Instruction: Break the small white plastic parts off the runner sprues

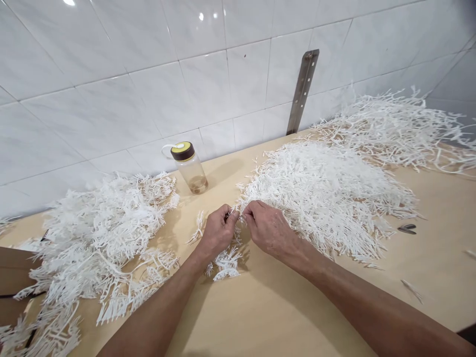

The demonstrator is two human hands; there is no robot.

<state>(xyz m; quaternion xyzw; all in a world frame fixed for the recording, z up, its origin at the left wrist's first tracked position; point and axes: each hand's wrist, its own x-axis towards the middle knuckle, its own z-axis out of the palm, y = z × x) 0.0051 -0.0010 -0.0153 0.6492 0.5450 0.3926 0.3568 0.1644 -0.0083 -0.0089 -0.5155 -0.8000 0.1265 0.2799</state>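
My left hand (219,230) is closed in a pinch, thumb against fingers, over the middle of the table. Close beside it, my right hand (269,228) pinches as well, the fingertips of both nearly meeting. Between them shows a bit of a thin white branched piece, mostly hidden by the fingers. Below the left hand lies a small cluster of white branched pieces (226,263), with another small sprig (197,228) to its left. A large heap of short white strands (323,193) spreads just behind and right of my right hand.
A tangled white pile (107,223) covers the left side, near a cardboard box (15,277). Longer white branches (394,129) lie at the back right. A lidded bottle (191,168) stands by the tiled wall, where a metal bracket (303,91) leans. A small dark object (407,228) lies right.
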